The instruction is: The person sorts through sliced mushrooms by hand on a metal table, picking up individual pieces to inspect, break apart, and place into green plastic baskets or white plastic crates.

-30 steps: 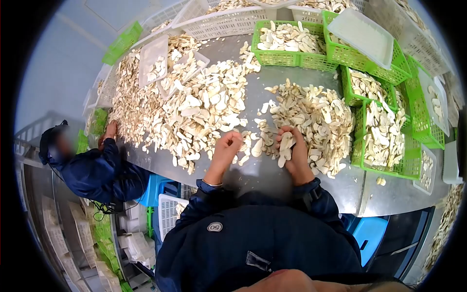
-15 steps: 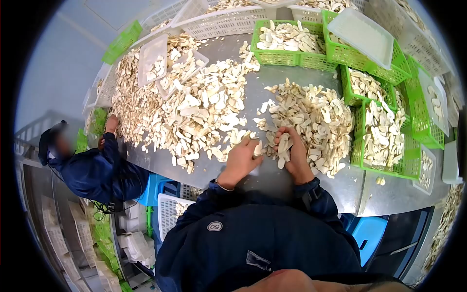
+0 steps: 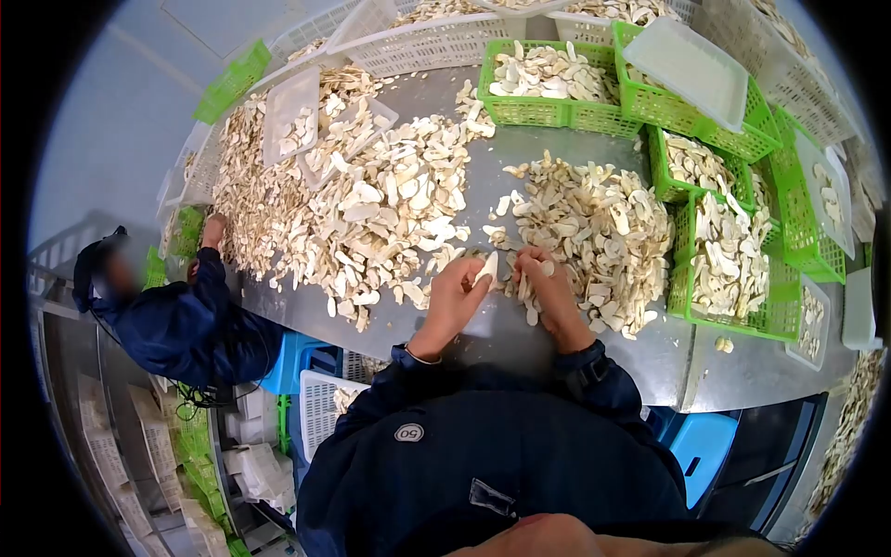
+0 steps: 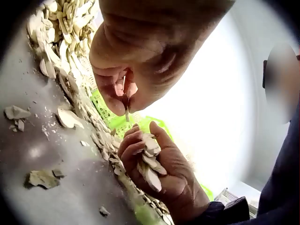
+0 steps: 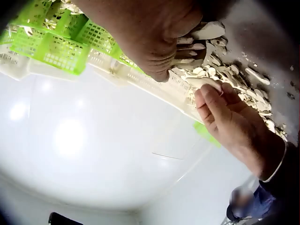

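Note:
Between thumb and fingers, my left hand (image 3: 452, 304) pinches one pale dried slice (image 3: 487, 269); the right wrist view shows that slice (image 5: 204, 83) held flat at the fingertips. My right hand (image 3: 554, 295) is curled round several slices, seen stacked in the palm as a bundle (image 4: 151, 161) in the left wrist view. The hands are a short way apart above the near edge of the metal table (image 3: 501, 339). A large heap of slices (image 3: 371, 204) lies to the left, and a browner heap (image 3: 603, 232) lies beside and beyond my right hand.
Green baskets of slices (image 3: 733, 260) stand at the right and a green basket (image 3: 557, 110) at the back. White crates (image 3: 427, 48) line the far edge. Clear trays (image 3: 290, 111) rest on the left heap. Another person (image 3: 186, 325) is at the far left. A blue stool (image 3: 701, 450) stands below right.
My left hand has moved right and towards me from the large heap and holds a slice. My right hand has turned, its fingers further over its bundle.

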